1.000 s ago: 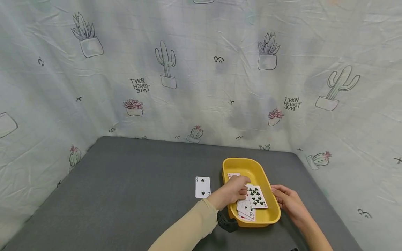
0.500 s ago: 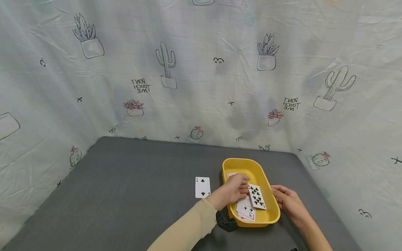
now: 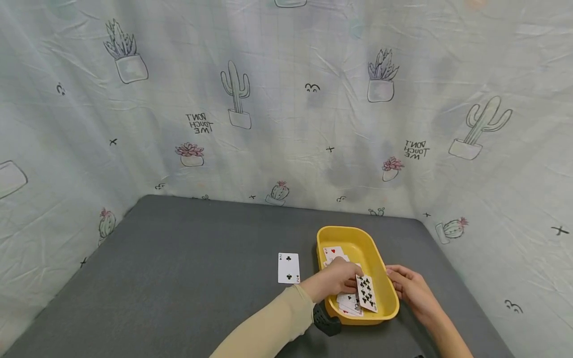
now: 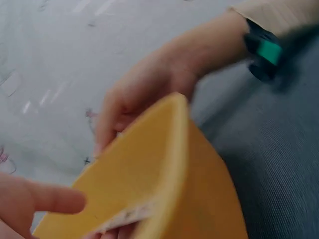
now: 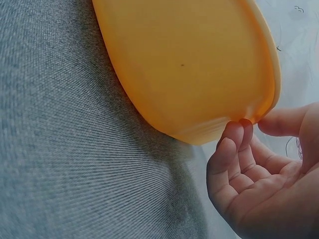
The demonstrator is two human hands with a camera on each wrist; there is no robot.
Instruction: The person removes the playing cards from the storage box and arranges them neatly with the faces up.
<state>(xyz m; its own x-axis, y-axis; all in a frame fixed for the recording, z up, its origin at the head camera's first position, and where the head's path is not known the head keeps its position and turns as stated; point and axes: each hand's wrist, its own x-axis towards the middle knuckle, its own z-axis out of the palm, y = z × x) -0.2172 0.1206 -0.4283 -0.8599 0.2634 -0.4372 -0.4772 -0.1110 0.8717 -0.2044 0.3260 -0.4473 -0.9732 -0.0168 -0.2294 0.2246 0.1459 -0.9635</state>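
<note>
A yellow plastic tub point(image 3: 364, 248) sits on the dark grey table with several playing cards in it. My left hand point(image 3: 340, 276) reaches inside and pinches the upper end of a club card point(image 3: 367, 295), which slants over the other cards. Those loose cards point(image 3: 333, 252) partly hide under the hand. On the tub's right side, my right hand point(image 3: 412, 288) grips the rim; in the right wrist view its thumb and fingertips point(image 5: 232, 133) meet at the tub's edge. The left wrist view is blurred, with the left thumb point(image 4: 57, 199) over the tub.
A two of clubs point(image 3: 288, 268) lies face up on the table point(image 3: 179, 268), just left of the tub. A pale curtain point(image 3: 286, 99) printed with cactus drawings rises behind the table and at both sides.
My left hand has moved toward the near end of the tub, and the club card has shifted the same way. A heart card at the far end shows more. My right hand has stayed put.
</note>
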